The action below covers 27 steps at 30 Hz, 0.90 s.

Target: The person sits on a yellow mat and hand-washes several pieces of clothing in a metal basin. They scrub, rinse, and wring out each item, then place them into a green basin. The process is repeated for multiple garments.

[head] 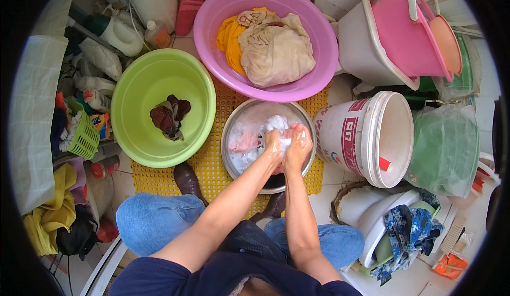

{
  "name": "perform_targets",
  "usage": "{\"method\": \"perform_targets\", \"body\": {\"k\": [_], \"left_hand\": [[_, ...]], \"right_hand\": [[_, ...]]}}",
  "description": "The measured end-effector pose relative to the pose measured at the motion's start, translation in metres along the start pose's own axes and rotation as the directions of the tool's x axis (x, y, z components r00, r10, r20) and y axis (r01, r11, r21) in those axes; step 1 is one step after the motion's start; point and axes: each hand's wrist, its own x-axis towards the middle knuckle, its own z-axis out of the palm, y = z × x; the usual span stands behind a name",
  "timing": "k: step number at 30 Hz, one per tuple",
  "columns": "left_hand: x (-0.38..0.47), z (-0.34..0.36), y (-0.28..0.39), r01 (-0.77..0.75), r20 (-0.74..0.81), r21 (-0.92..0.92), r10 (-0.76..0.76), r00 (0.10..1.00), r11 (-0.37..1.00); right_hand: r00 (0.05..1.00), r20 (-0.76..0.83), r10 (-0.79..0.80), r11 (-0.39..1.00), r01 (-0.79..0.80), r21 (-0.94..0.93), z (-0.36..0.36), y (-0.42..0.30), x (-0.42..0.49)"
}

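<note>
A round metal basin (225, 152) of sudsy water stands between my feet, with white and pink cloth in it. My left hand (273, 141) and my right hand (299, 144) are both closed on a wet white cloth (277, 123) over the basin, close beside each other. Pink cloth (244, 142) lies in the suds left of my hands, and a dark item shows at the basin's near side. Left of the basin, a green plastic tub (135, 96) holds a crumpled dark red cloth (167, 116). Beyond it, a pink-purple tub (207, 37) holds beige cloth (277, 53) and yellow cloth (231, 45).
Yellow perforated matting (207, 176) lies under the basin. A white bucket (368, 136) is tipped on its side at the right, below a pink bucket (410, 37). Bottles and a green basket (83, 130) crowd the left. Camouflage cloth (410, 232) hangs over white ware at the lower right.
</note>
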Motion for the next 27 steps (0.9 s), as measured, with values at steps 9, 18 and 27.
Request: {"method": "perform_targets", "body": {"k": [9, 18, 27], "left_hand": [[0.006, -0.019, 0.030, 0.309, 0.216, -0.366, -0.243, 0.946, 0.878], [-0.026, 0.000, 0.005, -0.374, 0.331, 0.905, 0.215, 0.919, 0.203], [-0.047, -0.016, -0.035, 0.205, 0.090, -0.031, -0.202, 0.975, 0.978]], "right_hand": [[0.958, 0.066, 0.280, 0.877, -0.283, 0.389, -0.017, -0.034, -0.007], [0.907, 0.282, 0.313, 0.910, -0.202, -0.362, -0.044, -0.012, 0.016], [0.918, 0.184, 0.353, 0.912, -0.293, -0.288, -0.062, 0.012, 0.042]]}}
